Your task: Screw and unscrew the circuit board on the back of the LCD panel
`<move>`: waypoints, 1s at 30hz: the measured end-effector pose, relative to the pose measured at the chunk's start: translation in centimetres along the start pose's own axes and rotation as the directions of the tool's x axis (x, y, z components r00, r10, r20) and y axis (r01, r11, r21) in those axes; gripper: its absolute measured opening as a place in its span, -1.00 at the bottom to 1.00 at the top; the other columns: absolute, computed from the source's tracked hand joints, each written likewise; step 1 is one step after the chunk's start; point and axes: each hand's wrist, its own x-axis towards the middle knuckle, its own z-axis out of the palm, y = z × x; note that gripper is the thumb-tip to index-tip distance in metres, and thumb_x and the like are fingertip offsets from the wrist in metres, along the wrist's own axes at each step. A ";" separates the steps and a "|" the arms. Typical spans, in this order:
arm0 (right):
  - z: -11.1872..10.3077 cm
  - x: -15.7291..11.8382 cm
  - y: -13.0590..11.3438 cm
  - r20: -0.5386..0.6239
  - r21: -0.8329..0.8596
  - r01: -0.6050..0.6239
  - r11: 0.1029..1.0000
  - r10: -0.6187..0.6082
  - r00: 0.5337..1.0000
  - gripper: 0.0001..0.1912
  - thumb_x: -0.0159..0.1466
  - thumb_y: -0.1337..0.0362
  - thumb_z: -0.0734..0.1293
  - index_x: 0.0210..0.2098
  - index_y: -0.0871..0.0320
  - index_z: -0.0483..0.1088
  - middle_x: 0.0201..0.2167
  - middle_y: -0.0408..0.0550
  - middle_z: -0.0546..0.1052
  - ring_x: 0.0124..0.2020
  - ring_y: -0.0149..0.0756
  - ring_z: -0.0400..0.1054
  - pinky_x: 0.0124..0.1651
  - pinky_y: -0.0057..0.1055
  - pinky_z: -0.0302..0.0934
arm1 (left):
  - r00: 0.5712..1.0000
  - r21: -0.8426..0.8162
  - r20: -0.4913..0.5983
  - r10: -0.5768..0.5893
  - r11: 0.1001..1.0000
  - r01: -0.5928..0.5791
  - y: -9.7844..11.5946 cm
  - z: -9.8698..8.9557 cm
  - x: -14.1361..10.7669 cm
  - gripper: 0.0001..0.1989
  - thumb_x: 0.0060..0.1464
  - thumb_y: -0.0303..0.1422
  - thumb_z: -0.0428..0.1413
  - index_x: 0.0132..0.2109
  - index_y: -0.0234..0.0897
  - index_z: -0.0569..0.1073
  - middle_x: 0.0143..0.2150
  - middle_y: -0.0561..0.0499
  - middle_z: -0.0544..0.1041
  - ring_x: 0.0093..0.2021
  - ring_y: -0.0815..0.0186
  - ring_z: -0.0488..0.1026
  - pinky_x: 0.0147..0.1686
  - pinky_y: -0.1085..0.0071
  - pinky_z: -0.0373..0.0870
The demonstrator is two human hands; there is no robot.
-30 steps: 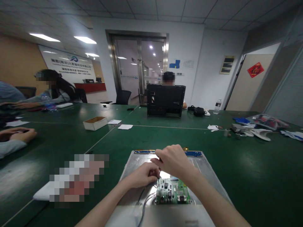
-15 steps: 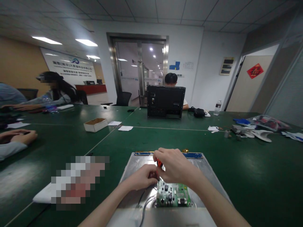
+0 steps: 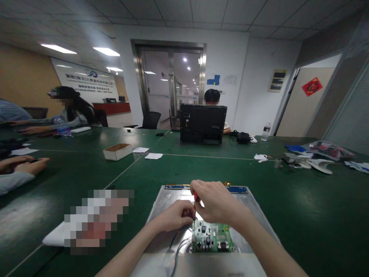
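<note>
A silver metal panel (image 3: 161,204) lies before me, with a green circuit board (image 3: 213,236) on it and a blue strip (image 3: 238,189) along its far edge. My right hand (image 3: 211,198) is closed around a red and black screwdriver (image 3: 197,198), held upright above the board's far left corner. Close beside its tip, my left hand (image 3: 178,215) has its fingers pinched together; what they hold, if anything, is hidden. Dark cables (image 3: 176,256) run from the board's left side.
An open box (image 3: 117,152) and paper (image 3: 153,156) lie beyond the panel. A black monitor (image 3: 203,124) stands farther back, a person behind it. A blurred-out item (image 3: 53,234) is at left, near another person's hands (image 3: 31,165). Parts (image 3: 319,165) lie at right.
The view has shifted very slightly. My right hand has turned a little around the screwdriver; my left hand stays by the board's corner.
</note>
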 end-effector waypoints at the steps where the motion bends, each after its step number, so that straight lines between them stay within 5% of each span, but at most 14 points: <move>1: -0.1 -0.2 0.1 0.011 0.019 0.019 1.000 -0.019 1.000 -0.82 0.16 0.31 0.26 -0.21 0.12 0.29 -0.27 -0.08 0.52 -0.33 -0.28 0.40 -0.46 -0.41 -0.02 | 1.000 0.009 0.003 0.011 1.000 -0.011 0.0 0.0 0.0 -0.82 -0.17 -0.50 0.06 -0.31 -0.32 0.43 -0.40 0.07 0.44 -0.39 0.32 0.33 -0.39 0.49 0.25; 7: 0.6 0.0 -0.9 -0.028 -0.052 -0.053 0.997 0.051 0.998 -0.81 0.28 0.11 0.24 -0.32 0.09 0.36 -0.42 -0.07 0.54 -0.40 -0.23 0.41 -0.44 -0.41 -0.01 | 0.998 0.067 -0.050 0.034 0.997 -0.030 1.6 -0.3 -0.4 -0.93 -0.15 -0.48 0.06 -0.42 -0.30 0.41 -0.42 0.06 0.44 -0.37 0.30 0.34 -0.34 0.46 0.26; 14: 0.7 0.1 -0.9 -0.021 -0.048 -0.043 0.998 0.042 0.999 -0.91 0.24 0.27 0.24 -0.25 0.10 0.32 -0.36 -0.09 0.56 -0.39 -0.23 0.44 -0.48 -0.41 -0.05 | 0.999 0.005 -0.040 -0.007 1.000 0.007 1.3 -0.1 -0.3 -0.89 -0.18 -0.50 0.06 -0.38 -0.32 0.40 -0.48 0.10 0.38 -0.45 0.35 0.28 -0.44 0.48 0.21; 18: 0.1 -0.3 0.0 0.025 0.049 0.004 0.999 -0.005 1.000 -0.76 0.15 0.32 0.28 -0.16 0.10 0.28 -0.31 -0.11 0.56 -0.32 -0.23 0.44 -0.45 -0.40 -0.01 | 0.999 0.004 -0.030 0.019 1.000 -0.019 0.3 0.0 -0.2 -0.83 -0.19 -0.52 0.06 -0.34 -0.33 0.43 -0.44 0.08 0.40 -0.42 0.34 0.30 -0.42 0.48 0.22; 25: 0.3 0.2 -0.8 -0.018 -0.126 -0.135 0.983 0.134 0.991 -0.71 0.31 0.01 0.21 -0.28 0.10 0.35 -0.41 -0.02 0.56 -0.37 -0.15 0.46 -0.43 -0.38 0.06 | 1.000 -0.025 -0.022 0.005 1.000 -0.006 1.3 -0.2 -0.5 -0.80 -0.18 -0.52 0.04 -0.31 -0.31 0.43 -0.42 0.10 0.42 -0.42 0.35 0.33 -0.39 0.48 0.24; 30: 0.4 0.3 -0.8 -0.030 -0.126 -0.104 0.987 0.101 0.994 -0.85 0.30 0.20 0.20 -0.30 0.09 0.35 -0.41 -0.07 0.55 -0.40 -0.20 0.45 -0.47 -0.39 0.01 | 0.999 -0.034 -0.036 -0.038 0.999 0.037 0.8 -0.1 -0.4 -0.85 -0.18 -0.50 0.06 -0.34 -0.32 0.40 -0.48 0.12 0.36 -0.45 0.36 0.30 -0.44 0.48 0.21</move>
